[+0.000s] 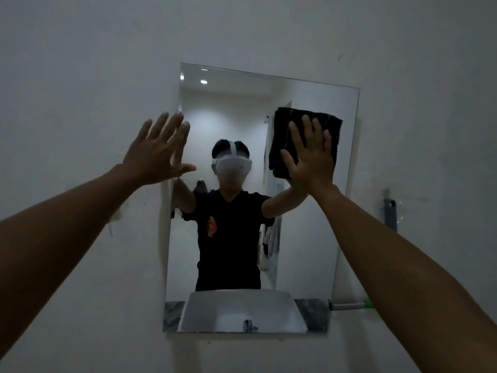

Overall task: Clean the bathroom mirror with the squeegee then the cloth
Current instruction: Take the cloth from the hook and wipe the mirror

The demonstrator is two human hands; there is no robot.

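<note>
We see the frameless mirror (304, 238) fixed to the pale wall (80, 63) at the centre of the frame. Our right hand (309, 157) presses flat, fingers spread, on a folded black cloth (279, 135) against the glass in the mirror's upper right. Our left hand (158, 152) is splayed wide, holding nothing, at the mirror's left edge, palm toward the wall. A grey bar with a green tip (349, 305), possibly the squeegee, lies at the mirror's lower right corner.

Glossy glass mirror (304, 238), matt cloth (282, 138)
</note>
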